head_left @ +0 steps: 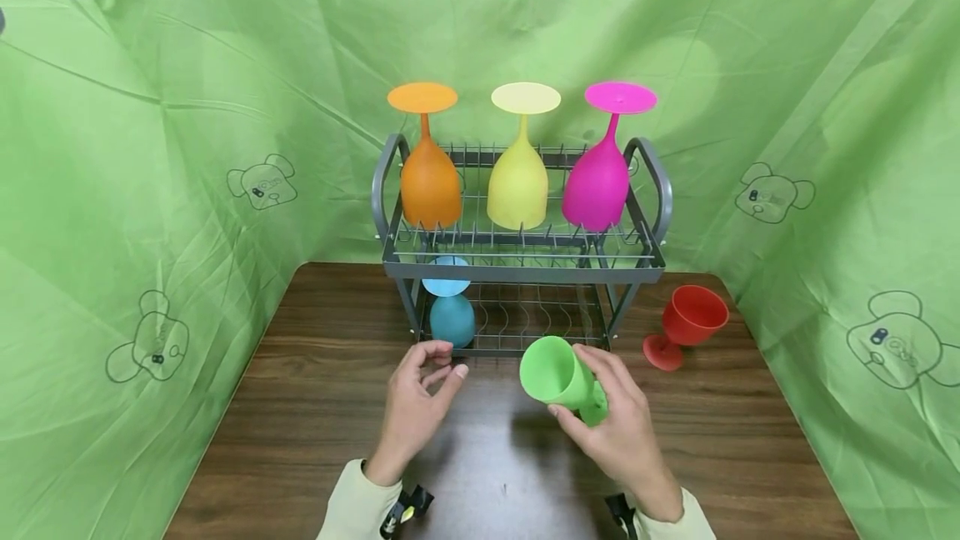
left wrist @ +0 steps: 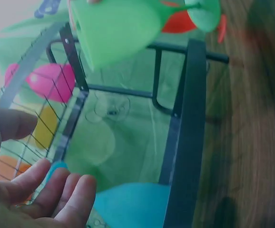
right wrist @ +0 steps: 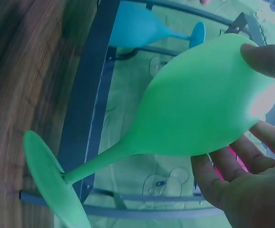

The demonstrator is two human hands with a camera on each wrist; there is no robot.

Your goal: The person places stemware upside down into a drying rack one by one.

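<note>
My right hand grips a green goblet by its bowl, thumb on one side and fingers on the other. The goblet is tilted, its mouth facing up and left; in the right wrist view its stem and round foot point to the lower left. My left hand hovers with loosely bent fingers and nothing in them, just in front of the blue goblet. That blue goblet stands upside down on the lower tier of the grey dish rack, at its left end.
Upside down on the top tier are an orange goblet, a yellow goblet and a magenta goblet. A red goblet stands upright on the wooden table, right of the rack. Green cloth hangs behind and at both sides.
</note>
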